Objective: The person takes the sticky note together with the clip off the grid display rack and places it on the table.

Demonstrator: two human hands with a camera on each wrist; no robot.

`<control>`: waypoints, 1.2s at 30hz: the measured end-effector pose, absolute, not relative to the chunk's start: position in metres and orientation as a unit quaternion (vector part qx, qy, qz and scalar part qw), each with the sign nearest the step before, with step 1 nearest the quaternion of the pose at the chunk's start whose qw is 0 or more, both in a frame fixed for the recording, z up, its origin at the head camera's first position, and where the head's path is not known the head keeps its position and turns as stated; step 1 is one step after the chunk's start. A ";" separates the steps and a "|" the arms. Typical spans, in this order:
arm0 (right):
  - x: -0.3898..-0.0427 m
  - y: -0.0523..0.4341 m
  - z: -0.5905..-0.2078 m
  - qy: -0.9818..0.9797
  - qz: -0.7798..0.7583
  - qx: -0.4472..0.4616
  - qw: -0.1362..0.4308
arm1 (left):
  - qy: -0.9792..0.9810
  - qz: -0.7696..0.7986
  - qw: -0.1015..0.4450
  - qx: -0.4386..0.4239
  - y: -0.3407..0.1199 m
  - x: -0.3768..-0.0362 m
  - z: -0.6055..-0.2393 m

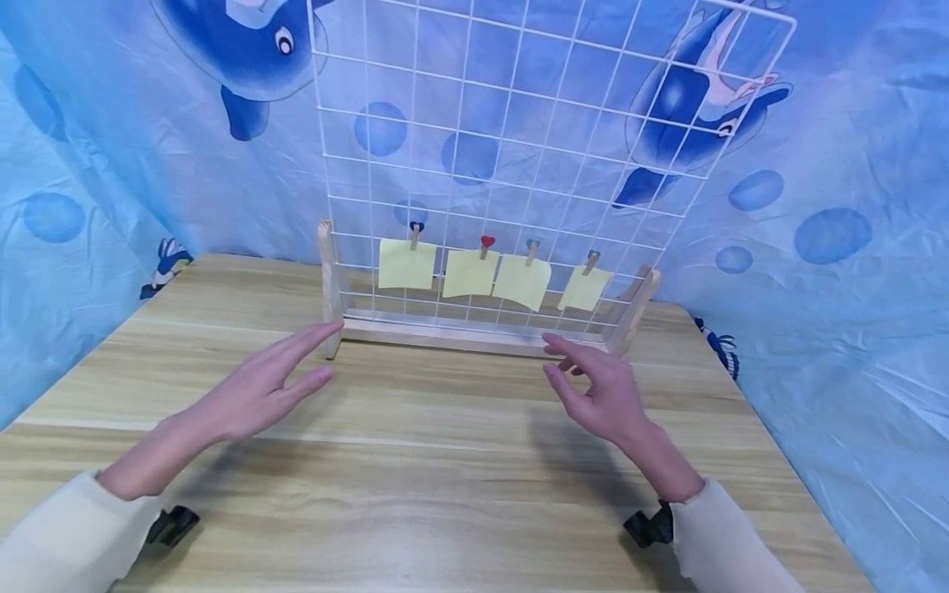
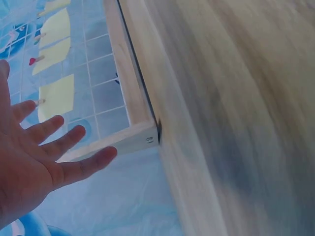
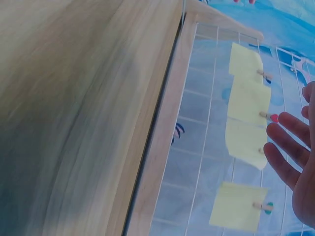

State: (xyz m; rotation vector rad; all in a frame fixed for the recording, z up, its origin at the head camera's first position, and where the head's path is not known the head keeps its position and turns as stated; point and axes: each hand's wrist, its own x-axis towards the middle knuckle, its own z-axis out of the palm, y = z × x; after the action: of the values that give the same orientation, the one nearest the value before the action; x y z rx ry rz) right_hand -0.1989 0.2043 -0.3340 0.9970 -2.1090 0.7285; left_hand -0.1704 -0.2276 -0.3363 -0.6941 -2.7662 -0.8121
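A white wire grid panel (image 1: 519, 148) stands upright in a wooden base (image 1: 474, 336) at the back of the table. Several yellow paper notes (image 1: 406, 263) hang from its lower wires on small wooden clips with coloured hearts (image 1: 487, 242). My left hand (image 1: 259, 387) hovers with fingers spread and straight near the base's left post (image 1: 329, 288), holding nothing. My right hand (image 1: 593, 387) is also empty, fingers relaxed, close to the right post (image 1: 636, 313). In the wrist views the left hand (image 2: 34, 162) and right hand (image 3: 295, 162) show open beside the notes (image 3: 246, 103).
The wooden table (image 1: 415, 461) spreads out in front of the grid. Blue cloth printed with dolphins (image 1: 830, 247) hangs behind and on both sides. The table's right edge (image 1: 778, 445) lies just beyond my right hand.
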 end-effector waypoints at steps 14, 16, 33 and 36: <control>-0.214 0.162 -0.322 -0.787 0.330 0.411 0.319 | -0.873 -0.438 0.044 -0.207 -0.207 -0.204 -0.351; -0.216 0.157 -0.321 -0.783 0.335 0.416 0.319 | -0.858 -0.472 0.028 -0.200 -0.203 -0.209 -0.352; -0.233 0.114 -0.306 -0.777 0.426 0.392 0.247 | -0.761 -0.632 -0.070 -0.129 -0.182 -0.232 -0.344; -0.238 0.104 -0.302 -0.778 0.452 0.378 0.218 | -0.741 -0.659 -0.070 -0.108 -0.180 -0.237 -0.342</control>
State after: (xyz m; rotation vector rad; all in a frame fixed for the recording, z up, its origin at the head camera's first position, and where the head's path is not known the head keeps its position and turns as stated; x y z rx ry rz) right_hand -0.2379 0.1041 -0.3016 1.0465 -2.1551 1.2507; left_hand -0.2371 -0.1796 -0.3419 -0.3556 -2.4378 -2.1673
